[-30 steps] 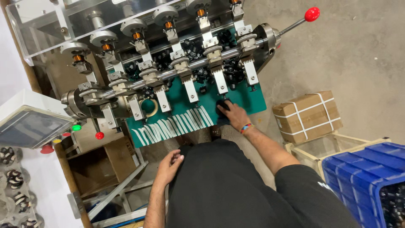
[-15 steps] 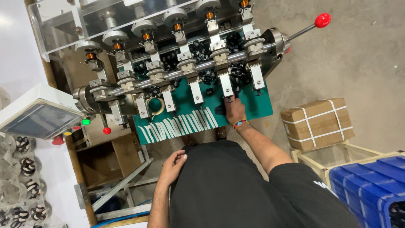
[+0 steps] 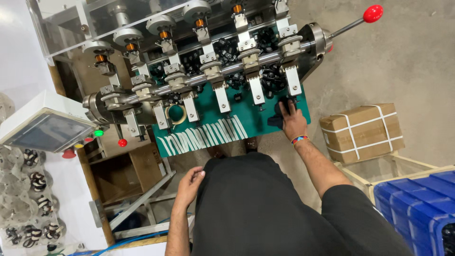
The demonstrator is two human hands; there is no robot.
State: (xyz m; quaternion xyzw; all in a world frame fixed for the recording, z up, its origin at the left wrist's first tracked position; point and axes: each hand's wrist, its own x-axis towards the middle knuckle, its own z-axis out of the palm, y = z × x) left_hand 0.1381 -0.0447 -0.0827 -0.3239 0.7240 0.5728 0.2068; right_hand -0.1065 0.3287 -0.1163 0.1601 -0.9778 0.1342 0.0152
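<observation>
Right hand on the black parts at the green tray's right end

The right hand [image 3: 293, 122], a coloured band at its wrist, lies over a small pile of black plastic parts [image 3: 276, 119] on the green metal tray [image 3: 246, 118], under the grey multi-spindle machine [image 3: 208, 71]; whether its fingers grasp any I cannot tell. The left hand [image 3: 190, 185] rests loosely curled at the dark-clad hip, holding nothing. A strapped cardboard box [image 3: 362, 132] sits right.

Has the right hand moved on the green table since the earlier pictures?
No real move: the right hand stays at the green table's right end, on small black parts, below the rightmost metal bracket.
</observation>
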